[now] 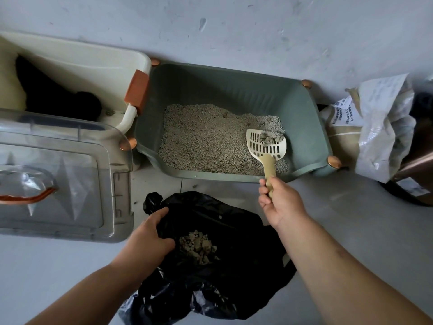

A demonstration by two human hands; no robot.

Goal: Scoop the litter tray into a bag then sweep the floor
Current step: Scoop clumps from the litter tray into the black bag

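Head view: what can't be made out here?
All in the head view:
- left hand: fingertips hidden in the bag fold.
- dark shape in the cream box: too dark to identify.
- sack label: print too small.
- clear lid: cut by left edge.
- scoop: handle end covered by right hand.

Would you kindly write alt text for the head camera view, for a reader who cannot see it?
A person's right hand holds a slotted scoop carrying clumps over a green litter tray, while the left hand grips the rim of a black bag holding more clumps. A clear lid lies to the left.
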